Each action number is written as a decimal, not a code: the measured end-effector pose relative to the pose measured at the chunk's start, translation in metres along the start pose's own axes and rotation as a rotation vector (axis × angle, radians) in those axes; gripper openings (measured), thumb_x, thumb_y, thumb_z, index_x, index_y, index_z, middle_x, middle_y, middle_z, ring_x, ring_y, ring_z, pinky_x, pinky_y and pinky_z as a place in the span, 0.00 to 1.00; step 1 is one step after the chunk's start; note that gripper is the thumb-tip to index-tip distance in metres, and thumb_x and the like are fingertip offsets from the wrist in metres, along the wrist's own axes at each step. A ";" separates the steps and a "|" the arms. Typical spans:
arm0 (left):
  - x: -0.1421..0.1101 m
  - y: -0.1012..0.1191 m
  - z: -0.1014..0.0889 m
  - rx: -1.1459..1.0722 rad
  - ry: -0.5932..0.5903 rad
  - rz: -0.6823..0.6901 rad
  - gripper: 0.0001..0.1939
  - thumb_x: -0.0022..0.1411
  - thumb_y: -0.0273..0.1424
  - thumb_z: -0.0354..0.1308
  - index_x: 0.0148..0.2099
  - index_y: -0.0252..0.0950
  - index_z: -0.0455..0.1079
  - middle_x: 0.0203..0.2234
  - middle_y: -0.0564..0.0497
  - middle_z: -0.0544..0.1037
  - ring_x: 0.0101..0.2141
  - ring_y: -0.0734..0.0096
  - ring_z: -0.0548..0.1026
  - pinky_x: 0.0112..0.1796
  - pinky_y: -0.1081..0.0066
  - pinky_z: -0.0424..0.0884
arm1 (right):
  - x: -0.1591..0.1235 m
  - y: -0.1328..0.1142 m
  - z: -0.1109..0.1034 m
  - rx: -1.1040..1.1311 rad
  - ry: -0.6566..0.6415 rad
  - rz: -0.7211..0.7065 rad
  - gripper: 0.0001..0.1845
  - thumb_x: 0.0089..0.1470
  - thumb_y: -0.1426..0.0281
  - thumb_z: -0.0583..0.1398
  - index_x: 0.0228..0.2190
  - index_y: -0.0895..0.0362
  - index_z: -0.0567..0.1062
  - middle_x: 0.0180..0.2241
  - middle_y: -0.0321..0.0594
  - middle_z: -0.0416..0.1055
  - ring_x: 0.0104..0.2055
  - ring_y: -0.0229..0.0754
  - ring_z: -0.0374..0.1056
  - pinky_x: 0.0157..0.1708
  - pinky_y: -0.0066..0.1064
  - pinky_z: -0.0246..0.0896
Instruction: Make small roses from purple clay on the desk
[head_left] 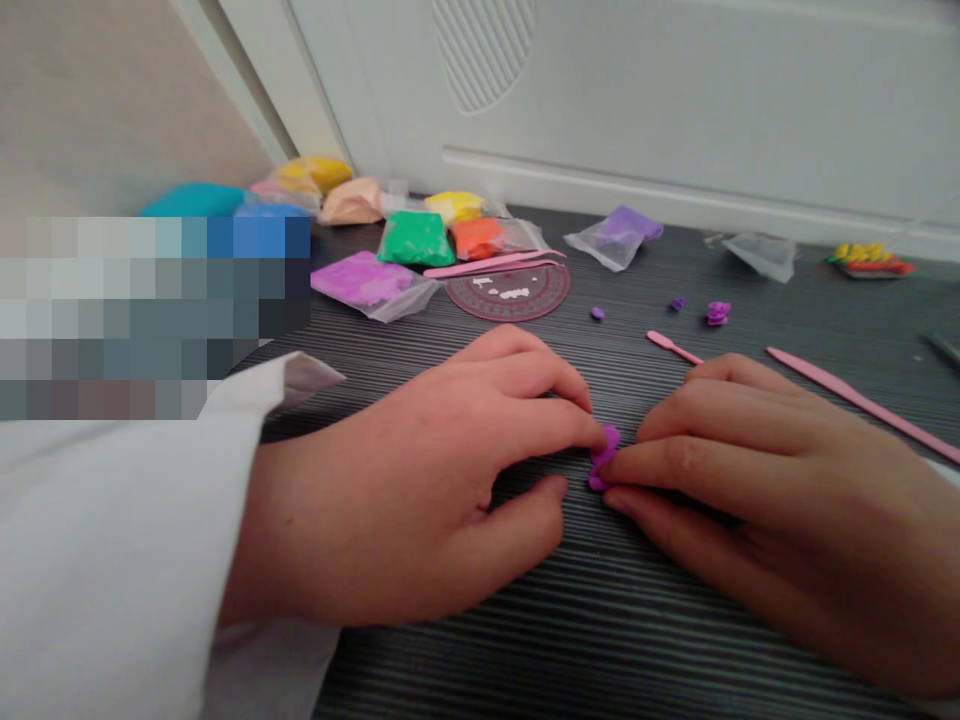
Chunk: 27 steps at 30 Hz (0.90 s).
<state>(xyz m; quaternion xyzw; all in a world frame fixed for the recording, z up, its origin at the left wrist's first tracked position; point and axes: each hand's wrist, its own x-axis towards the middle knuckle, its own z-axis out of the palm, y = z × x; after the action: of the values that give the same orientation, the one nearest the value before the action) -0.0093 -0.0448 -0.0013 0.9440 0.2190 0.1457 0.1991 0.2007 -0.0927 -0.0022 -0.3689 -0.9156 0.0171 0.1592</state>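
A small lump of purple clay (604, 456) lies on the dark striped table (570, 620) between my two hands. My left hand (420, 480), in a white sleeve, has its fingers curled and its index fingertip pressed on the lump's left side. From the right, the fingertips of my right hand (772, 500) pinch the same lump. Both hands rest low on the table.
Bags of clay sit at the back: pink (367, 283), green (416, 238), orange (480, 238), yellow (454, 205), purple (619, 232). A round pink protractor (510, 292), pink modelling sticks (855, 400), small purple bits (718, 313) and a white cabinet behind.
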 end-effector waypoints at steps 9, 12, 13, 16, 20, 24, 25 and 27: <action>-0.001 0.001 -0.001 -0.003 -0.009 0.003 0.12 0.56 0.23 0.52 0.43 0.38 0.70 0.43 0.55 0.68 0.48 0.76 0.62 0.52 0.78 0.58 | 0.001 0.000 0.000 -0.002 0.026 0.001 0.07 0.57 0.71 0.54 0.34 0.53 0.72 0.29 0.31 0.68 0.29 0.36 0.63 0.31 0.35 0.52; -0.001 0.000 0.000 -0.003 -0.002 0.004 0.12 0.57 0.24 0.52 0.43 0.38 0.69 0.43 0.54 0.68 0.48 0.76 0.62 0.52 0.78 0.58 | 0.000 0.000 0.000 -0.011 0.009 -0.005 0.06 0.56 0.71 0.54 0.33 0.53 0.71 0.29 0.31 0.68 0.30 0.36 0.63 0.32 0.35 0.53; -0.001 0.000 0.000 -0.002 -0.001 0.002 0.12 0.57 0.24 0.52 0.44 0.38 0.69 0.43 0.54 0.68 0.48 0.76 0.62 0.52 0.78 0.58 | 0.000 0.000 0.000 -0.013 0.003 -0.010 0.05 0.56 0.71 0.54 0.31 0.53 0.71 0.29 0.31 0.68 0.30 0.36 0.63 0.32 0.35 0.53; -0.001 0.000 0.000 0.005 -0.004 0.000 0.12 0.57 0.24 0.52 0.44 0.39 0.69 0.44 0.54 0.68 0.48 0.76 0.62 0.52 0.77 0.58 | -0.001 0.000 -0.001 -0.019 0.001 -0.020 0.06 0.57 0.70 0.54 0.31 0.54 0.71 0.29 0.32 0.67 0.30 0.36 0.63 0.32 0.35 0.53; 0.000 0.000 0.000 0.014 0.002 0.002 0.13 0.57 0.24 0.52 0.44 0.39 0.69 0.44 0.55 0.68 0.48 0.76 0.62 0.52 0.77 0.57 | 0.001 0.000 -0.001 -0.040 0.008 -0.018 0.07 0.57 0.70 0.54 0.34 0.54 0.72 0.29 0.33 0.68 0.30 0.37 0.63 0.31 0.35 0.54; 0.000 0.000 0.000 0.009 -0.004 0.005 0.13 0.57 0.24 0.52 0.45 0.39 0.69 0.43 0.55 0.68 0.48 0.76 0.62 0.52 0.78 0.57 | 0.001 -0.001 0.000 -0.022 0.019 -0.004 0.07 0.56 0.70 0.54 0.33 0.54 0.72 0.29 0.33 0.68 0.30 0.37 0.63 0.32 0.35 0.54; 0.000 0.000 0.000 0.008 -0.004 0.001 0.13 0.57 0.24 0.52 0.45 0.39 0.69 0.43 0.55 0.68 0.48 0.77 0.62 0.53 0.78 0.56 | 0.001 -0.001 -0.001 -0.016 0.022 -0.004 0.07 0.56 0.70 0.54 0.33 0.54 0.72 0.29 0.33 0.68 0.30 0.37 0.63 0.32 0.35 0.54; 0.000 0.000 0.000 0.007 -0.007 -0.002 0.13 0.57 0.24 0.52 0.45 0.39 0.69 0.43 0.55 0.68 0.48 0.77 0.62 0.53 0.78 0.56 | 0.000 -0.001 -0.001 -0.012 0.019 -0.003 0.06 0.56 0.69 0.54 0.33 0.53 0.72 0.29 0.32 0.68 0.30 0.37 0.63 0.33 0.35 0.54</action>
<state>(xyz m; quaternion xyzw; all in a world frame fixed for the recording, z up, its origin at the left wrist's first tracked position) -0.0094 -0.0449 -0.0018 0.9450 0.2199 0.1413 0.1967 0.2008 -0.0937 -0.0009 -0.3686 -0.9147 0.0076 0.1657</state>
